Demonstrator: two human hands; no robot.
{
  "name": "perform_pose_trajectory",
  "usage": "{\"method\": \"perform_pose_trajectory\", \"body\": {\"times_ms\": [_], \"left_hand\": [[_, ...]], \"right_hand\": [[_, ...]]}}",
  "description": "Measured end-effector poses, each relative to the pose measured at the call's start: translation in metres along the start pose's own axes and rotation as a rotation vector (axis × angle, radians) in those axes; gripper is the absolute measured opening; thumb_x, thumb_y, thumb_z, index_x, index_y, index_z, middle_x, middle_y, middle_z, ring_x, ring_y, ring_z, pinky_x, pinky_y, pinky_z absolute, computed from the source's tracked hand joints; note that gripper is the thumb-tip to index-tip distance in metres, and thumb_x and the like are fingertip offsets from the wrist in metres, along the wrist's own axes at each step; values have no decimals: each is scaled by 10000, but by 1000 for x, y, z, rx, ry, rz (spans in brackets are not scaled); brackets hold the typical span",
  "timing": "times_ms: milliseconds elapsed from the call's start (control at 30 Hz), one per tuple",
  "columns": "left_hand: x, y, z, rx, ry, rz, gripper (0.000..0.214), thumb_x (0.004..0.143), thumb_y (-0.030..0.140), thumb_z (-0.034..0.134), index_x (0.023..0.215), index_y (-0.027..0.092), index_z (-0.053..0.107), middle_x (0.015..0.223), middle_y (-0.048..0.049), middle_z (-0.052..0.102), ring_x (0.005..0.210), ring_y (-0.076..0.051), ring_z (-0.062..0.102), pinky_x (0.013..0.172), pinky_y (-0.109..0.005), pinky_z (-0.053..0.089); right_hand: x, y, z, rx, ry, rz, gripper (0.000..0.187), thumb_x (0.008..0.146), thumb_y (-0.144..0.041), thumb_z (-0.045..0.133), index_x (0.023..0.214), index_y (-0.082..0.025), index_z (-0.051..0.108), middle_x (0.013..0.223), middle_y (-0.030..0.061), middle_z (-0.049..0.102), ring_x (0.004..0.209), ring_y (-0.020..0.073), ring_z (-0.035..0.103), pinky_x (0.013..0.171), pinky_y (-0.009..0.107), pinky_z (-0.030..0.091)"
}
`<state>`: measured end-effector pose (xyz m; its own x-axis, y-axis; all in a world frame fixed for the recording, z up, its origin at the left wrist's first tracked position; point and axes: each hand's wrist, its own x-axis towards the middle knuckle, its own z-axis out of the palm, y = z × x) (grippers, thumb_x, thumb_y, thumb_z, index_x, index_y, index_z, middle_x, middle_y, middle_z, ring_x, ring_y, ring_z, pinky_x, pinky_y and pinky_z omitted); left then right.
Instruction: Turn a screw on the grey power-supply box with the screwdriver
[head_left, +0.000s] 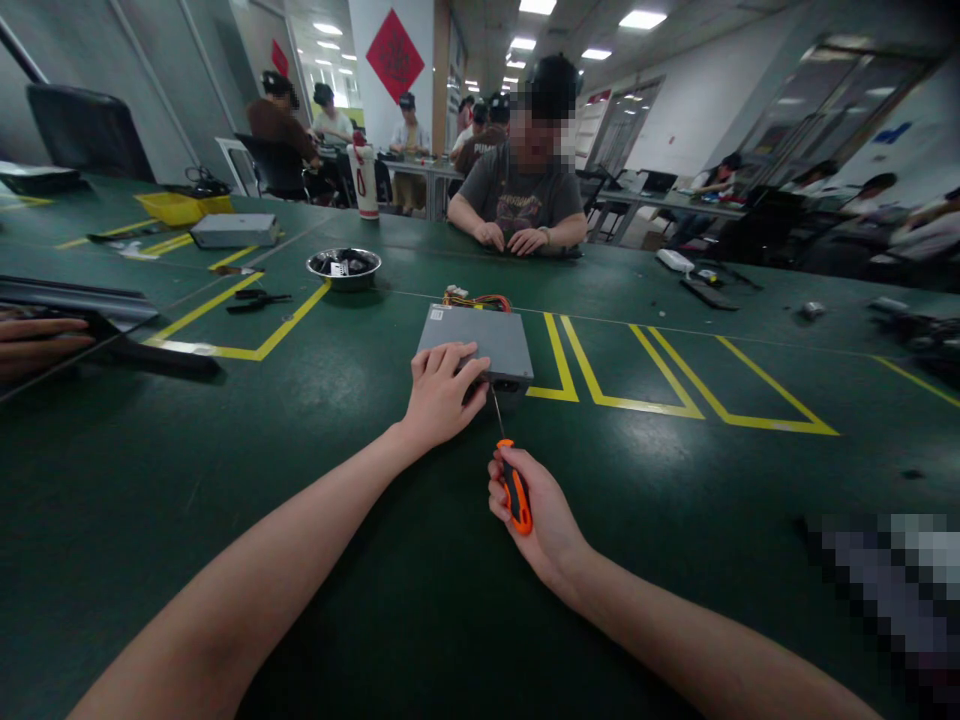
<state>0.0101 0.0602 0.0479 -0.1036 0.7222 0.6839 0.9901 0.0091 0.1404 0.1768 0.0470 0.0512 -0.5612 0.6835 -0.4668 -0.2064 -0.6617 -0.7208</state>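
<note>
A grey metal power supply box [487, 338] lies on the green table [300, 560], with coloured wires [477, 299] at its far end. My left hand [440, 393] rests on the box's near left corner, fingers curled over the edge. My right hand [534, 512] is wrapped round the orange and black handle of a screwdriver [513, 480]. Its thin shaft points up toward the near face of the box.
A steel bowl [344, 266] with small parts, pliers [259, 298], a grey box [234, 230] and a yellow tray [180, 207] lie to the far left. Another person's hand [34, 340] shows at the left edge. A seated person [521, 190] faces me across the table. Yellow tape lines [660, 380] mark the surface.
</note>
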Motion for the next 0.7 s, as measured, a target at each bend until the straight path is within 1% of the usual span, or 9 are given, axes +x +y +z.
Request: {"method": "perform_pose_trajectory", "body": {"times_ms": [100,200,233,367,433,567,633,700], "left_hand": [[0,0,0,-7,1,-2,245,822,298,491,1058,258,540,1207,-56,523,1135,-239,418,913,-420,260],[0,0,0,-7,0,0,253,817,296,493,1062,255,540,1209,-60,521,1136,-240,419,908,-418,265],[0,0,0,-6,0,0,254,816,295,494,1063,255,540,1208,-60,522,1137,-240,418,906,-417,266],[0,0,0,-7,0,-4,251,817,293,494,1060,253,543,1207,-59,523,1143,-240,415,908,-417,265],[0,0,0,-10,-1,-5,253,817,293,495,1062,253,542,1209,-59,522,1141,-240,416,909,-418,263],[0,1,-1,-10,0,-4,244,826,295,484,1060,256,541,1211,-58,523,1144,-238,414,916,-418,261],[0,1,-1,-14,-1,-8,240,830,294,479,1059,257,542,1209,-56,524,1147,-237,412,918,-418,261],[0,2,-2,-20,-3,-12,239,828,290,485,1057,257,545,1206,-57,525,1144,-240,413,917,-422,262]], "right_hand": [[-5,-1,8,29,34,-24,153,739,-297,629,727,-172,541,678,-26,499,513,49,424,416,164,307],[-10,-4,15,55,87,26,141,797,-301,564,764,-164,564,699,-11,520,525,51,439,430,165,327],[-11,-4,17,52,94,49,166,819,-317,533,790,-159,577,704,-6,523,534,55,447,441,167,342],[-8,-3,15,48,48,123,264,864,-361,448,875,-144,599,680,4,516,541,65,453,463,178,369],[-4,-1,12,69,28,133,263,851,-377,464,883,-149,592,673,2,512,527,65,443,442,173,350],[0,4,8,69,27,82,170,755,-328,605,795,-170,556,685,-8,523,506,57,425,409,164,303],[-1,5,7,56,14,37,162,729,-305,638,763,-177,545,692,-12,527,513,56,427,416,165,306],[-3,6,7,57,0,15,176,738,-337,629,763,-179,555,696,-11,526,528,60,438,434,172,323]]}}
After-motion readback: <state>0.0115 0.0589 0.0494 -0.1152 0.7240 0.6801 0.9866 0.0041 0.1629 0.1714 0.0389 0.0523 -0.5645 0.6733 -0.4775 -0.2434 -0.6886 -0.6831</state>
